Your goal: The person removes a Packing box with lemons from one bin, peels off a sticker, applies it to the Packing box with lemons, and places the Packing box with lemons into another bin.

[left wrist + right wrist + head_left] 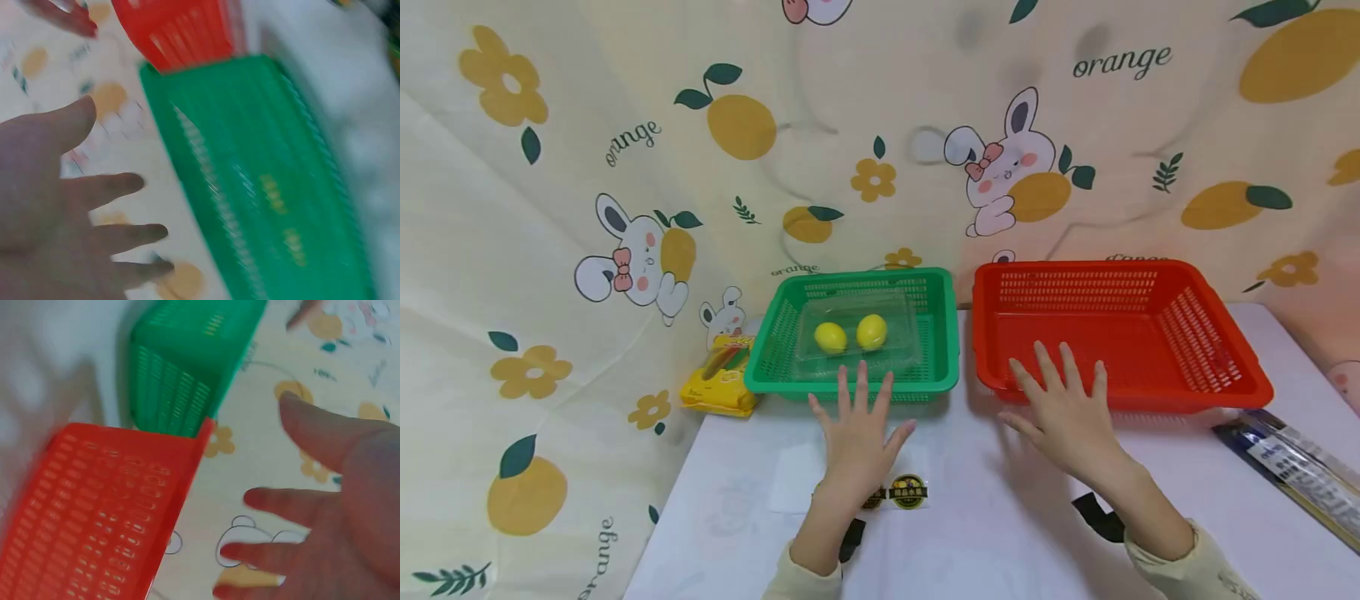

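Note:
Fingers spread, the left hand (856,446) hovers in front of a green plastic basket (936,350) and holds nothing. In that basket lies a clear plastic box (898,337) with two yellow lemon-like fruits (872,332) in or under it; which, I cannot tell. The right hand (1070,421), likewise spread and holding nothing, is at the front edge of a red plastic basket (1150,354) with nothing visible inside. Both wrist views show straight, parted fingers: the left hand (75,200) beside the blurred green basket (250,175), the right hand (337,519) beside the red basket (106,512).
A yellow packet (721,383) leans left of the green basket. Round black-and-gold stickers (908,492) lie on the white table (970,533) near the left wrist. A long clear-wrapped roll or packet (1292,471) sits at the right. Behind hangs a printed cloth (880,108).

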The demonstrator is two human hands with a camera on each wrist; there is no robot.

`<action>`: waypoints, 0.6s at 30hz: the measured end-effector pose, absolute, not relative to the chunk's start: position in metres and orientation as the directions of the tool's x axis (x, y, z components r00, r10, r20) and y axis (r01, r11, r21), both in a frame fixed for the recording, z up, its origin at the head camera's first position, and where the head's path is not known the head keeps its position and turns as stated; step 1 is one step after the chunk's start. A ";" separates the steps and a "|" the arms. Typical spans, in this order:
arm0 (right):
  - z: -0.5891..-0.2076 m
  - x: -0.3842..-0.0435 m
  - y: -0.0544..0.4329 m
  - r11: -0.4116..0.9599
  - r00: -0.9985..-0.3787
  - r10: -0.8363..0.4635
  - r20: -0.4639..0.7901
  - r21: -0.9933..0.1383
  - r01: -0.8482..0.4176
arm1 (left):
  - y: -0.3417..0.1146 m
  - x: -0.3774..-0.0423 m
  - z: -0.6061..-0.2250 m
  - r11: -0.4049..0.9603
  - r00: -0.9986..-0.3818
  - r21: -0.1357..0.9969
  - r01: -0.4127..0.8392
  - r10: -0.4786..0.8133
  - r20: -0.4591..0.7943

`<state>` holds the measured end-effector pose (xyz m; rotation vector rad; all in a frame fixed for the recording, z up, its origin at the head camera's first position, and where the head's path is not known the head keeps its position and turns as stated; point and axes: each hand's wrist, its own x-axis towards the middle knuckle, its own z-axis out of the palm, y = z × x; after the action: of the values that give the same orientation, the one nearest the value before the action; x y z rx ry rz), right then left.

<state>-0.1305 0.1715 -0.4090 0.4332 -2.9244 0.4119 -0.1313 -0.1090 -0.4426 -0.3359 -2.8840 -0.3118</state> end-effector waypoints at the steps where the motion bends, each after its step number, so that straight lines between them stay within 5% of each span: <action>1: -0.406 -0.136 0.171 0.901 -0.944 -0.267 0.195 -0.298 -0.316 | -0.117 -0.134 -0.445 0.936 -0.946 0.261 0.235 0.159 0.283; 5: -0.393 -0.161 0.167 0.761 -0.939 -0.286 0.193 -0.550 -0.344 | -0.146 -0.144 -0.455 0.721 -0.912 0.670 0.174 -0.140 0.387; 8: -0.386 -0.181 0.162 0.606 -0.944 -0.290 0.155 -0.734 -0.307 | -0.161 -0.152 -0.462 0.446 -0.866 0.887 0.119 -0.391 0.312; 13: -0.379 -0.213 0.145 0.385 -0.957 -0.286 0.053 -0.908 -0.165 | -0.172 -0.161 -0.470 0.069 -0.821 0.994 0.084 -0.560 0.108; 18: -0.375 -0.246 0.119 0.302 -0.944 -0.326 -0.054 -0.952 -0.050 | -0.175 -0.166 -0.476 -0.059 -0.807 0.994 0.091 -0.589 0.039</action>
<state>-0.2463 0.1187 -0.3749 0.4016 -2.7172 1.9715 -0.1661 -0.1752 -0.4761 0.5304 -1.7537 -1.9164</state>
